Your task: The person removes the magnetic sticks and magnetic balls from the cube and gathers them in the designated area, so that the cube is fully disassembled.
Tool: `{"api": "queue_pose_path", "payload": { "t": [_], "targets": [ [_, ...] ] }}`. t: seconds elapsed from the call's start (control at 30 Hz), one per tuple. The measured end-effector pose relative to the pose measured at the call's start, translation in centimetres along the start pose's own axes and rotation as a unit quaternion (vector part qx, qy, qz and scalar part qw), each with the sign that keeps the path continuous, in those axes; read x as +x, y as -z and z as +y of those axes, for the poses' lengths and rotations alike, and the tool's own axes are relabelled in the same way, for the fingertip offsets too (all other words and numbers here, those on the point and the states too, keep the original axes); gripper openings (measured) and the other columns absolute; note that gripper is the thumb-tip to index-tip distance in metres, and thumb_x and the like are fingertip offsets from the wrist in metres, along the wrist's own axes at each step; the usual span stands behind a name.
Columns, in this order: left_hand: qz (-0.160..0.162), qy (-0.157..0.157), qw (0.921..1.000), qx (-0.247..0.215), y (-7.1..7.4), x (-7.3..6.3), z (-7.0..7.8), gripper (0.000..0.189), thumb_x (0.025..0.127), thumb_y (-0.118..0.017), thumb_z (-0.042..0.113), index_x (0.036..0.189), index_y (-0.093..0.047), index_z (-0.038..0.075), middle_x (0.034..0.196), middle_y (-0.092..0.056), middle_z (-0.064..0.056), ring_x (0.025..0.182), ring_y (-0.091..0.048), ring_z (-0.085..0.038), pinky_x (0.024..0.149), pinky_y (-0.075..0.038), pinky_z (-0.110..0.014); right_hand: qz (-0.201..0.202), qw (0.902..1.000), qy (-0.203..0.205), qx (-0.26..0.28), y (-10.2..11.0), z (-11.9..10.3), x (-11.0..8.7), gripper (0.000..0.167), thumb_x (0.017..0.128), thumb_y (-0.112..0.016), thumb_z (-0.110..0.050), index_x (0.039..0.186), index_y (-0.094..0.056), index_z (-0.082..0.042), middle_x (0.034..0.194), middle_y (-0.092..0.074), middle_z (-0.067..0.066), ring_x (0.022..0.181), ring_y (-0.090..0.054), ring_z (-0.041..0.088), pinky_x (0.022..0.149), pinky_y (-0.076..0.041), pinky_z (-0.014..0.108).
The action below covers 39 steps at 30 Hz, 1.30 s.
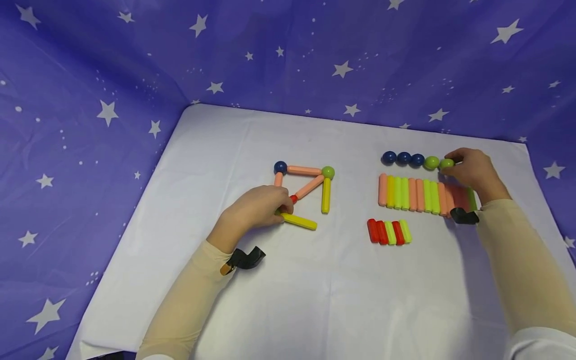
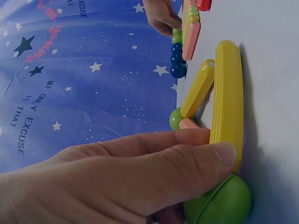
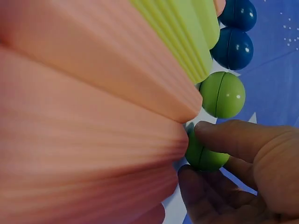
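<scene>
My left hand (image 1: 258, 210) pinches a yellow rod (image 2: 226, 93) between thumb and fingers, right by its end at a green ball (image 2: 224, 203). That hand covers the lower left corner of a figure of rods and balls. Its visible parts are a blue ball (image 1: 280, 167), a pink top rod (image 1: 303, 171), a green corner ball (image 1: 328, 172), a second yellow rod (image 1: 326, 195), a slanting pink rod (image 1: 310, 186) and a bit of red. At the right, my right hand (image 1: 474, 170) holds the end green ball (image 3: 205, 156) of a row between thumb and fingers.
Beside the held ball, another green ball (image 1: 431, 162) and three blue balls (image 1: 403, 159) continue the row. Below lies a row of long pink, yellow and green rods (image 1: 416, 195), partly under the right wrist. Short red and green rods (image 1: 390, 233) lie nearer. Star-patterned cloth (image 1: 288, 60) borders the white table.
</scene>
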<state>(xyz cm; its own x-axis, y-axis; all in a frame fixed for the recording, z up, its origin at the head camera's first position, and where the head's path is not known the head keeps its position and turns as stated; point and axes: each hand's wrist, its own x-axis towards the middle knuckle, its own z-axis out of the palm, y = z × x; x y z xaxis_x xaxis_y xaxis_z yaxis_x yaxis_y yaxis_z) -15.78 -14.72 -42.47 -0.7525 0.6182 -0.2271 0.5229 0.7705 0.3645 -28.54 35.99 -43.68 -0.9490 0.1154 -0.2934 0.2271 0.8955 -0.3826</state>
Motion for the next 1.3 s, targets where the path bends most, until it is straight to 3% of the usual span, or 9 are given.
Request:
{"api": "queue_pose_path", "payload": {
  "t": [0.47, 0.63, 0.73, 0.83, 0.9, 1.0, 1.17, 1.3],
  "targets": [
    [-0.005, -0.001, 0.9999, 0.012, 0.7, 0.5, 0.7, 0.015, 0.082, -0.08, 0.016, 0.095, -0.075, 0.02, 0.09, -0.062, 0.008, 0.077, -0.055, -0.011, 0.075, -0.048, -0.027, 0.022, 0.9995, -0.008, 0.018, 1.1, 1.0, -1.8, 0.074, 0.091, -0.064, -0.039, 0.144, -0.037, 0.005, 0.135, -0.041, 0.032, 0.118, -0.04, 0.051, 0.094, -0.037, 0.066],
    [-0.008, 0.0, 0.9999, 0.015, 0.8, 0.5, 0.9, 0.015, 0.082, -0.08, 0.016, 0.096, -0.075, 0.02, 0.091, -0.062, 0.008, 0.078, -0.056, -0.011, 0.077, -0.048, -0.028, 0.083, 0.9964, 0.009, 0.019, 1.0, 0.2, -4.0, 0.067, 0.093, -0.062, -0.031, 0.144, -0.038, 0.005, 0.133, -0.044, 0.032, 0.117, -0.042, 0.05, 0.092, -0.039, 0.064],
    [-0.009, -0.001, 0.9998, 0.018, 0.9, 0.5, 1.0, 0.014, 0.082, -0.08, 0.016, 0.095, -0.075, 0.02, 0.091, -0.062, 0.007, 0.078, -0.055, -0.011, 0.077, -0.048, -0.028, 0.131, 0.9903, 0.041, 0.022, -0.3, -2.1, -6.4, 0.057, 0.094, -0.059, -0.026, 0.14, -0.044, 0.004, 0.127, -0.048, 0.03, 0.112, -0.046, 0.047, 0.087, -0.041, 0.061],
    [-0.006, -0.004, 0.9998, 0.02, 1.0, 0.4, 0.9, 0.014, 0.082, -0.079, 0.016, 0.095, -0.075, 0.02, 0.091, -0.063, 0.006, 0.078, -0.056, -0.011, 0.077, -0.048, -0.029, 0.144, 0.9832, 0.107, 0.03, -2.3, -5.7, -9.1, 0.048, 0.094, -0.056, -0.026, 0.133, -0.052, 0.001, 0.118, -0.054, 0.025, 0.102, -0.051, 0.042, 0.079, -0.044, 0.054],
    [-0.004, -0.006, 0.9998, 0.021, 1.1, 0.4, 0.8, 0.013, 0.083, -0.079, 0.016, 0.094, -0.075, 0.019, 0.09, -0.062, 0.006, 0.077, -0.055, -0.012, 0.076, -0.048, -0.029, 0.131, 0.9773, 0.164, 0.028, -4.1, -8.7, -10.8, 0.041, 0.094, -0.058, -0.025, 0.128, -0.056, -0.001, 0.109, -0.059, 0.02, 0.092, -0.055, 0.035, 0.074, -0.046, 0.049],
    [-0.002, -0.007, 0.9998, 0.019, 1.0, 0.2, 0.7, 0.011, 0.083, -0.079, 0.015, 0.092, -0.074, 0.02, 0.088, -0.061, 0.006, 0.077, -0.055, -0.013, 0.075, -0.047, -0.029, 0.077, 0.9717, 0.223, 0.02, -6.9, -13.4, -12.7, 0.038, 0.094, -0.06, -0.026, 0.125, -0.058, -0.005, 0.101, -0.065, 0.014, 0.083, -0.06, 0.028, 0.07, -0.049, 0.044],
    [0.009, -0.002, 0.9998, 0.02, 0.6, -0.1, 0.8, 0.011, 0.081, -0.079, 0.015, 0.09, -0.074, 0.019, 0.086, -0.059, 0.006, 0.074, -0.053, -0.013, 0.072, -0.047, -0.029, -0.024, 0.9738, 0.226, 0.005, -11.2, -19.5, -14.0, 0.043, 0.093, -0.062, -0.034, 0.129, -0.055, -0.01, 0.093, -0.068, 0.007, 0.075, -0.063, 0.022, 0.067, -0.051, 0.038],
    [0.015, -0.01, 0.9993, 0.033, 0.0, 0.1, 1.2, 0.014, 0.079, -0.082, 0.018, 0.089, -0.073, 0.019, 0.085, -0.059, 0.004, 0.072, -0.052, -0.013, 0.07, -0.046, -0.029, -0.016, 0.9795, 0.199, -0.024, -13.8, -21.8, -13.8, 0.047, 0.09, -0.068, -0.036, 0.124, -0.051, -0.008, 0.078, -0.062, 0.007, 0.061, -0.057, 0.022, 0.051, -0.045, 0.033]
  ]
}}
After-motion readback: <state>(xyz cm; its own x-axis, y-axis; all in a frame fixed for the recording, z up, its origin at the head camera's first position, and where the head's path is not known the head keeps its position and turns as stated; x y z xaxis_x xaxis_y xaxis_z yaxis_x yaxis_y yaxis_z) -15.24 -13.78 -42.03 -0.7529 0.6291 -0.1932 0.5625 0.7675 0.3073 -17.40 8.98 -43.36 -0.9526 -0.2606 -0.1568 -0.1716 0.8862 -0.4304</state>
